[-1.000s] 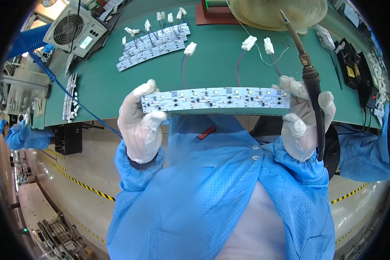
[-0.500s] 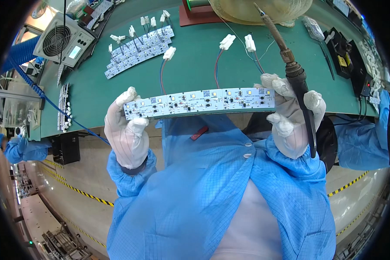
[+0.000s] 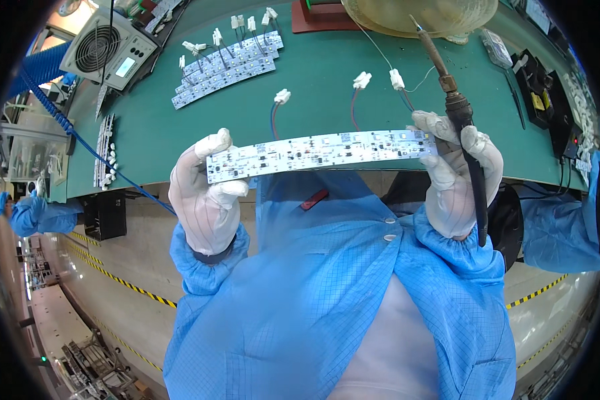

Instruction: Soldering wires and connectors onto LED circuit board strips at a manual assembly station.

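A long white circuit strip (image 3: 320, 152) with small parts along it is held level in front of my chest, above the near edge of the green bench (image 3: 313, 73). My left hand (image 3: 203, 197), in a white glove, pinches its left end. My right hand (image 3: 453, 177), also gloved, grips its right end and at the same time holds a soldering iron (image 3: 457, 113) that points up and away, its cord running down past my wrist. Three short wire leads with white plugs (image 3: 361, 81) hang from the strip's far edge over the bench.
A stack of similar strips with white plugs (image 3: 227, 63) lies at the back left of the bench. A grey fan unit (image 3: 107, 50) stands further left, a yellowish bowl (image 3: 420, 15) at the back, dark tools (image 3: 543, 87) at the right. A blue-sleeved person (image 3: 560, 227) sits right.
The strip and both hands have stayed together, shifting slightly across the picture as my head moved. The grip on strip and iron is unchanged.
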Demonstrator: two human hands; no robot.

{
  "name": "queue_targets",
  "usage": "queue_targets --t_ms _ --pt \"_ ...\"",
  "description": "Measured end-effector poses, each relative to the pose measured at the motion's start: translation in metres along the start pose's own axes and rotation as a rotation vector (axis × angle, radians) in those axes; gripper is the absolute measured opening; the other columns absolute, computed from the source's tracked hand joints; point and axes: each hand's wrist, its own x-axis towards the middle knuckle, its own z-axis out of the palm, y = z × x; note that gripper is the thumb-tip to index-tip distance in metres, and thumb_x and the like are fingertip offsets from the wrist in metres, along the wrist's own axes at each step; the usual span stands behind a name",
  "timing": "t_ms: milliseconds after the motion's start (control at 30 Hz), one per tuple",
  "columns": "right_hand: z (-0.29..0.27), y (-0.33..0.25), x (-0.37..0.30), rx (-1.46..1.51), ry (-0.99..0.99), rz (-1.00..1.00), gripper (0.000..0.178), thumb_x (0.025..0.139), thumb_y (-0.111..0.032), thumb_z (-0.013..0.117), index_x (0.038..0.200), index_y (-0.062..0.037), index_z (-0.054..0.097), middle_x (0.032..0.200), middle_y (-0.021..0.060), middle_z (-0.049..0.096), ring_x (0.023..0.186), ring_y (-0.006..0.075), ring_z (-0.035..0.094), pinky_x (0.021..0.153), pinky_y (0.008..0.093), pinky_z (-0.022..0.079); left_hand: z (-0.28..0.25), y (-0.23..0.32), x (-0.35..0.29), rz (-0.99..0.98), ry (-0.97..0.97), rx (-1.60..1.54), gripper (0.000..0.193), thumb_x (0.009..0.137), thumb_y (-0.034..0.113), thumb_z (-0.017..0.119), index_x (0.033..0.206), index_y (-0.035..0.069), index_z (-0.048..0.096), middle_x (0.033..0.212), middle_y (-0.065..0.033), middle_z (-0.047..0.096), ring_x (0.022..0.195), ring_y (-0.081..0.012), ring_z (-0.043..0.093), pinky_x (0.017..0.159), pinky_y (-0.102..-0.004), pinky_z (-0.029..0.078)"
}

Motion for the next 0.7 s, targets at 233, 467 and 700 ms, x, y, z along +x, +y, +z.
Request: queue_targets --t_ms 233,467,700 --pt "0.001 0.002 0.001 -0.043 -0.02 -0.009 0.031 0.085 -0.005 0.06 0.113 -0.0064 0.047 0.1 0.0191 0.061 0.092 0.0335 0.063 0.082 0.0445 0.053 -0.009 -0.003 -0.002 0.031 -0.056 -0.045 0.053 0.071 0.039 0.076 0.099 -0.001 0.058 0.09 -0.0073 0.06 0.078 -0.0121 0.056 0.07 -0.0256 0.046" --pt "0.002 0.002 -0.003 -0.102 0.03 0.064 0.029 0.089 -0.018 0.058 0.112 -0.0035 0.046 0.096 0.0177 0.061 0.087 0.029 0.064 0.082 0.0391 0.053 -0.003 0.006 -0.003 -0.016 -0.015 -0.001 0.047 0.065 0.035 0.08 0.089 0.0 0.061 0.082 -0.0059 0.059 0.073 -0.0129 0.054 0.066 -0.0257 0.044" --pt "0.0 -0.001 0.001 -0.257 0.009 0.049 0.027 0.09 -0.014 0.056 0.111 -0.0016 0.045 0.091 0.0176 0.062 0.083 0.0275 0.065 0.082 0.0406 0.052 -0.004 0.011 0.002 0.028 -0.073 0.069 0.047 0.06 0.031 0.082 0.087 0.0 0.059 0.08 -0.0052 0.058 0.072 -0.0127 0.055 0.065 -0.0264 0.045"
